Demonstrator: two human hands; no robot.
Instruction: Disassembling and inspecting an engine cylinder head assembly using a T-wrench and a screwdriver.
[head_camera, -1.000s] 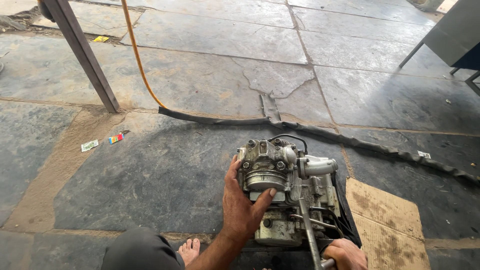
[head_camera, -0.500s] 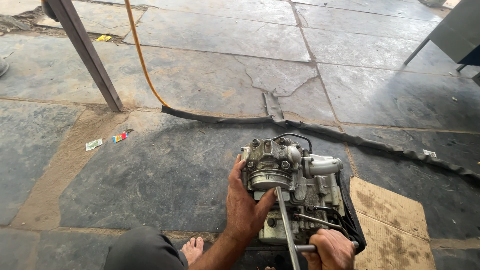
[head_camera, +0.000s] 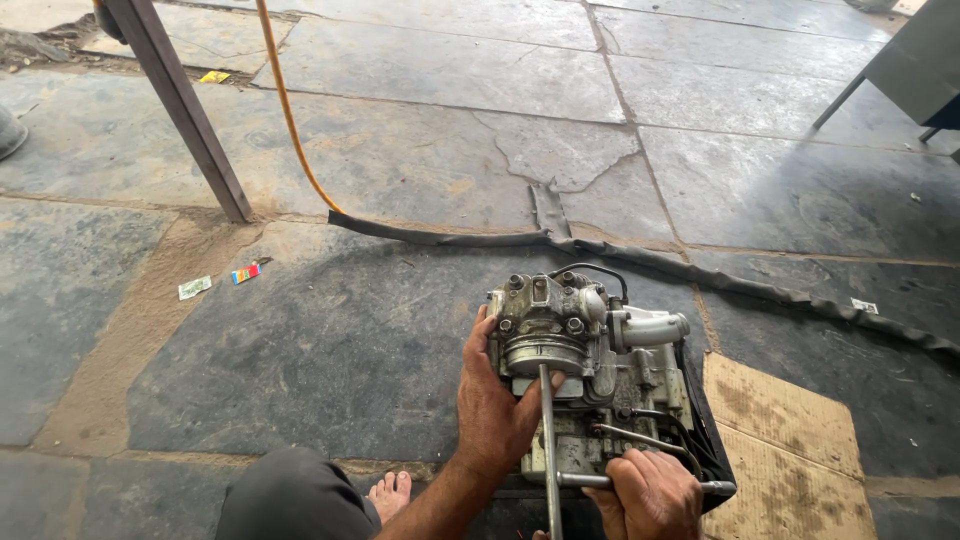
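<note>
1. At nine o'clock of the scene we see a slanted metal post (head_camera: 185, 115) standing on the stone floor (head_camera: 330, 330), with small scraps of litter (head_camera: 245, 272) near its foot and an orange hose (head_camera: 285, 110) trailing away toward twelve o'clock.
2. Near six o'clock our left hand (head_camera: 495, 405) lies spread and flat against the left flank of the engine (head_camera: 585, 380); it braces the engine and grips nothing.
3. The engine sits on the floor just right of centre, low in the view, resting partly on a dark mat at its four o'clock side. We judge it heavy, rigid cast metal, likely oily; the broad casing sides look the safest hold, not the thin tubes or the black wire on top.
4. A long T-handle wrench (head_camera: 548, 440) stands on the engine, its shaft running toward six o'clock.
5. Our right hand (head_camera: 650, 495) is closed tight around the wrench's crossbar at five o'clock.
6. At four o'clock lies cardboard (head_camera: 790, 430); a black strip (head_camera: 700, 275) crosses the floor behind.
7. The wrench's tip, the engine's underside and our right fingers are hidden; the frame cuts off our wrists.
</note>
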